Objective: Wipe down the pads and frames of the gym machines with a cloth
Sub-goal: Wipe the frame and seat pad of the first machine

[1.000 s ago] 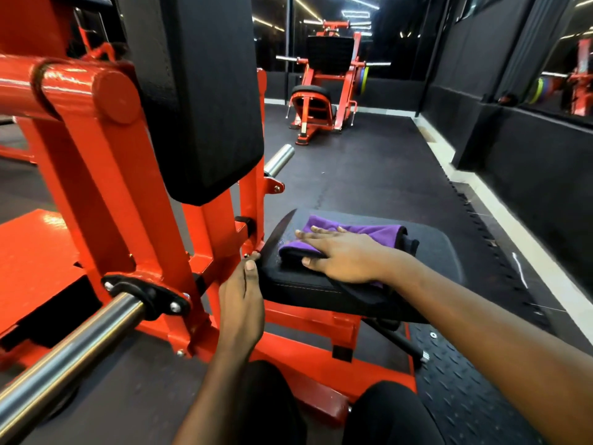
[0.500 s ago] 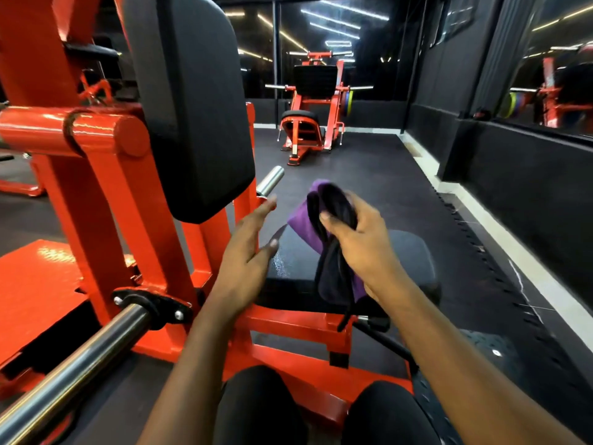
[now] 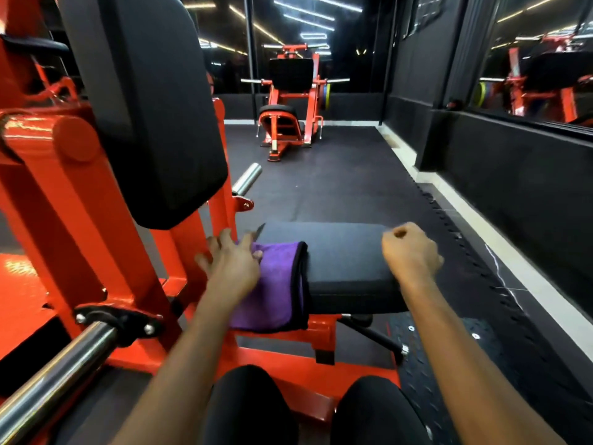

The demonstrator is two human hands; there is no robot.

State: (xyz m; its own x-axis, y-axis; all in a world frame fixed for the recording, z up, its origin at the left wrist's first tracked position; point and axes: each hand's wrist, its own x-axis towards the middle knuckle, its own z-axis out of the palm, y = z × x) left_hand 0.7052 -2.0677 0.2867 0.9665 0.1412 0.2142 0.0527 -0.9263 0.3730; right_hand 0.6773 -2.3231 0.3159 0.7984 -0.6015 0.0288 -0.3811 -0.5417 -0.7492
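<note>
A purple cloth (image 3: 276,290) with a black edge lies draped over the left end of the black seat pad (image 3: 346,261) and hangs down its front. My left hand (image 3: 232,261) rests flat on the cloth's left part, fingers spread toward the orange frame (image 3: 96,226). My right hand (image 3: 409,252) sits on the pad's right end as a loose fist with nothing in it. A tall black back pad (image 3: 150,107) rises on the frame at the upper left.
A chrome bar (image 3: 48,380) juts toward me at the lower left and a shorter chrome peg (image 3: 247,178) sticks out behind the seat. Another orange machine (image 3: 290,104) stands at the far end. A black wall (image 3: 513,187) runs along the right. My knees (image 3: 314,412) are below.
My right hand, which held the cloth bunched in the air, has let it go and moved to the pad's right end. The cloth now lies over the pad's left end under my left hand.
</note>
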